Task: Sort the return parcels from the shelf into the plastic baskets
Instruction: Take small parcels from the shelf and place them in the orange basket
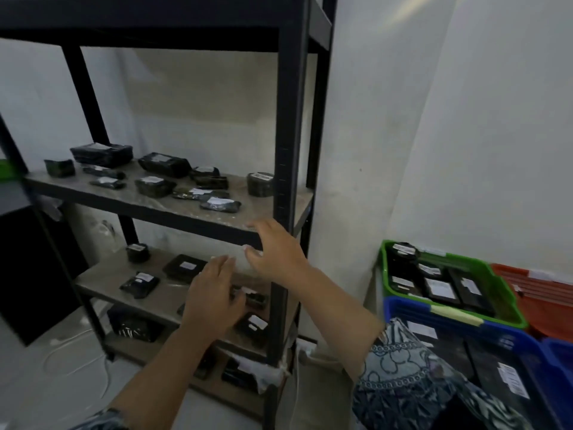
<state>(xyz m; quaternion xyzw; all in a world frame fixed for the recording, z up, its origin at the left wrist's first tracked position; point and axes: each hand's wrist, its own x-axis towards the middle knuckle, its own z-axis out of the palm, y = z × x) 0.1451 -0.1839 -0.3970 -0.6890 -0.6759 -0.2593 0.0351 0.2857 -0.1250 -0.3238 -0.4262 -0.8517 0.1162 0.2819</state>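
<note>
A black metal shelf unit [286, 125] fills the left and centre. Several black-wrapped parcels with white labels lie on its upper board [161, 181], and more lie on the lower board [139, 285]. My left hand [214, 296] is stretched out, fingers apart, over the lower board and holds nothing. My right hand [274, 249] is open in front of the upper board's front rail, near the right post. At the right stand a green basket [496, 271], a blue basket [459, 330] and an orange basket [545, 293], the green and blue ones holding parcels.
A dark box [37, 271] stands on the floor left of the shelf. White cable [77, 352] lies on the floor below it. More parcels sit on the bottom board [235, 373]. White walls close off the right side behind the baskets.
</note>
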